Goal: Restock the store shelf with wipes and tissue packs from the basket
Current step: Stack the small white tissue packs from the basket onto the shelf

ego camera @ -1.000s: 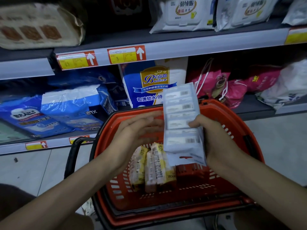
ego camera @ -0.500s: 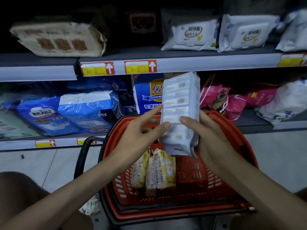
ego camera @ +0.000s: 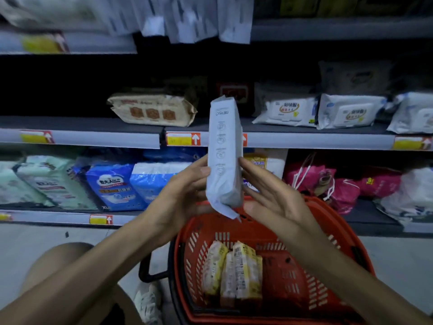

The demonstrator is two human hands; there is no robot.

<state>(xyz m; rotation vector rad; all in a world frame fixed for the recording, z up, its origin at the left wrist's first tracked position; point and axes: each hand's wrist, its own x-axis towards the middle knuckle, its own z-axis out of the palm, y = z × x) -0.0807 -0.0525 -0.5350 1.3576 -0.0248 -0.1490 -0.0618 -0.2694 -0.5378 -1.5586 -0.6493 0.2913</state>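
1. The left grip [ego camera: 185,191] holds the tissue pack [ego camera: 225,156]. Its thumb lies on the pack's front face and a finger lies against the left edge.
2. The right grip [ego camera: 269,195] is wide, with the fingers [ego camera: 248,165] straight and spread. Their tips touch the pack's right side, and the palm faces the pack.
3. The tissue pack is white and long and stands nearly upright between the two grips. Its narrow printed face is turned towards the camera. It hangs in the air above the near rim of the basket [ego camera: 339,231], in front of the middle shelf [ego camera: 93,139].
4. The basket is red with slotted walls and sits on the floor [ego camera: 23,242] below the forearms. A black handle [ego camera: 150,270] juts from its left side.
5. Three yellow packs [ego camera: 234,275] stand side by side in the bottom of the basket, touching one another.
6. On the middle shelf a brown pack [ego camera: 152,110] lies to the left of the tissue pack. White wipes packs [ego camera: 288,111] lie in a row to its right.
7. Price tags [ego camera: 182,139] with white arrows sit on the front edge of the shelf.
8. On the lower shelf blue packs [ego camera: 112,184] lean beside a green pack [ego camera: 46,181] on the left. Pink bags [ego camera: 328,181] lie on the right.
9. A bare knee [ego camera: 63,259] and a pale shoe [ego camera: 147,301] show at the lower left.
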